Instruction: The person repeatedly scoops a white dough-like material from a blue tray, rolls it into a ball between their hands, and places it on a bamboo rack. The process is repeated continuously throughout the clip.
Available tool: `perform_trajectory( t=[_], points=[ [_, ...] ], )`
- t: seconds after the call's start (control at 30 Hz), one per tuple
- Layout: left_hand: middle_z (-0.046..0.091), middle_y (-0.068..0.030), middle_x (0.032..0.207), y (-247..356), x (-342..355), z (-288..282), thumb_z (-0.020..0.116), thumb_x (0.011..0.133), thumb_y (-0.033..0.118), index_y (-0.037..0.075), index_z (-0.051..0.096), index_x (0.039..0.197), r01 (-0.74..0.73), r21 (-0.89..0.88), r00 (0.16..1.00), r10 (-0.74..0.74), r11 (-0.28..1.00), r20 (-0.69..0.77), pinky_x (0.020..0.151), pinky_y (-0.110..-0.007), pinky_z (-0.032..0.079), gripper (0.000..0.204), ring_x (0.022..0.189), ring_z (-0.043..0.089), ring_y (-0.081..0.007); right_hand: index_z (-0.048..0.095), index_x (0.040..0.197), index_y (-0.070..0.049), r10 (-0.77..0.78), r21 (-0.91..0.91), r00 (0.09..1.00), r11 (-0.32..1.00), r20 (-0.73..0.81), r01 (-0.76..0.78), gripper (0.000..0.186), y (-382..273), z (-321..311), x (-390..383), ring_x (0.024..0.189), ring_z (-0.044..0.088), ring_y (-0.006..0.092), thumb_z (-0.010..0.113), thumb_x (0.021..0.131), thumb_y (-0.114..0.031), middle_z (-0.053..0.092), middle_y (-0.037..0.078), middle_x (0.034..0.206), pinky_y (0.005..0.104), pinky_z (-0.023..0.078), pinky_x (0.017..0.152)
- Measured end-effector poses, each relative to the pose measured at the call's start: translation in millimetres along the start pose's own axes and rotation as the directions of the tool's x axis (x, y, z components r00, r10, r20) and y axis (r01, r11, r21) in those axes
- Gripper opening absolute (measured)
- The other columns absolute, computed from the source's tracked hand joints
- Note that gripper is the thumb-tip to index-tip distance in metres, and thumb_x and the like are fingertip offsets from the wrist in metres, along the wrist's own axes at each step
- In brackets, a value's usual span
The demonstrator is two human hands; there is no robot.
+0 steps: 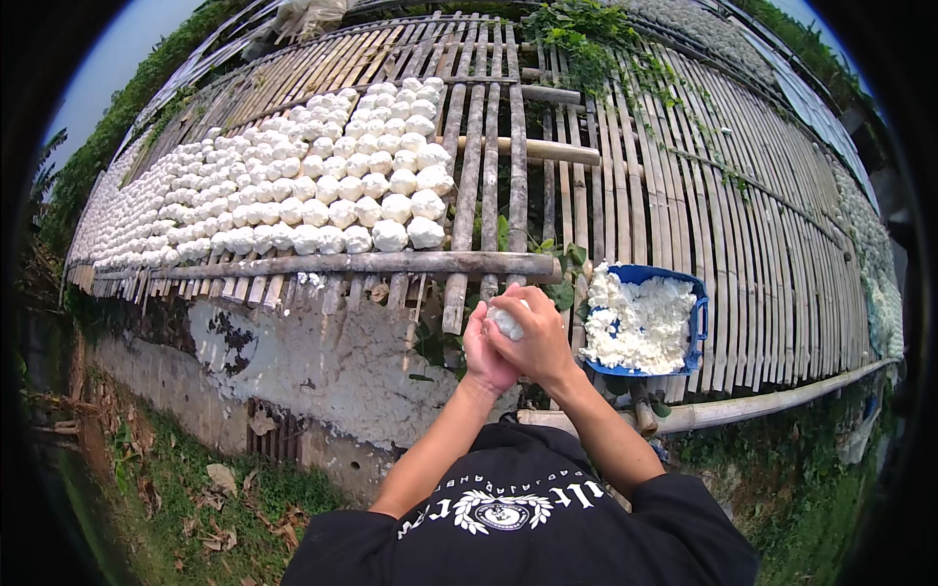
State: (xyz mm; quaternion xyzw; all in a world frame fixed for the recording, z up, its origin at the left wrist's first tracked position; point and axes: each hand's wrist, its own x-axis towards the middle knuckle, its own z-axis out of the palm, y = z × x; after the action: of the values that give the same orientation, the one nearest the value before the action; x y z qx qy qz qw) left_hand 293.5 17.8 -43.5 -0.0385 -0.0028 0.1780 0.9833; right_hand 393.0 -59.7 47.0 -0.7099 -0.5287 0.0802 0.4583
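Observation:
Both my hands are pressed together around a white lump of dough [507, 320] in front of my chest. My left hand [483, 354] cups it from below and the left. Over the top of the lump wraps my right hand [536, 338]. Just right of my hands a blue basket [698, 322] holds a heap of the same white material. Up and to the left, many white balls [322, 186] lie in rows on a bamboo slat rack [489, 186].
The bamboo rack stretches far back and to the right, with green vines [596, 49] growing over it. A thick bamboo pole [371, 262] edges the rows of balls. Below the rack are a weathered concrete wall [322, 361] and grass with dry leaves [195, 488].

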Motion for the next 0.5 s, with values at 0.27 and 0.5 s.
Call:
perform_trajectory(
  t=[0.27, 0.5],
  points=[
    [0.060, -0.0159, 0.135, -24.1, -1.1, 58.1, 0.044, 0.111, 0.043, 0.013, 0.058, 0.138, -0.202, 0.571, 0.836, 0.444, 0.795, -0.323, 0.107, -0.055, 0.047, 0.043, 0.126, 0.058, -0.0341, 0.076, 0.125, -0.011, -0.071, -0.032, 0.996, 0.997, 0.053, 0.073, 0.043, -3.4, -1.3, 3.6, 0.108, 0.070, 0.0356, 0.082, 0.084, -0.023, 0.073, 0.016, 0.115, 0.0481, 0.057, 0.095],
    [0.066, -0.0132, 0.134, -5.5, -1.2, 42.9, 0.040, 0.112, 0.046, 0.013, 0.059, 0.140, -0.004, 0.295, 0.970, 0.075, 0.955, -0.232, 0.105, -0.052, 0.053, 0.047, 0.124, 0.064, -0.0314, 0.072, 0.127, -0.003, -0.270, -0.032, 0.962, 0.962, 0.046, 0.271, 0.048, -4.9, -0.8, 14.9, 0.105, 0.071, 0.0377, 0.083, 0.084, -0.023, 0.072, 0.017, 0.114, 0.0466, 0.057, 0.093]
  ],
)
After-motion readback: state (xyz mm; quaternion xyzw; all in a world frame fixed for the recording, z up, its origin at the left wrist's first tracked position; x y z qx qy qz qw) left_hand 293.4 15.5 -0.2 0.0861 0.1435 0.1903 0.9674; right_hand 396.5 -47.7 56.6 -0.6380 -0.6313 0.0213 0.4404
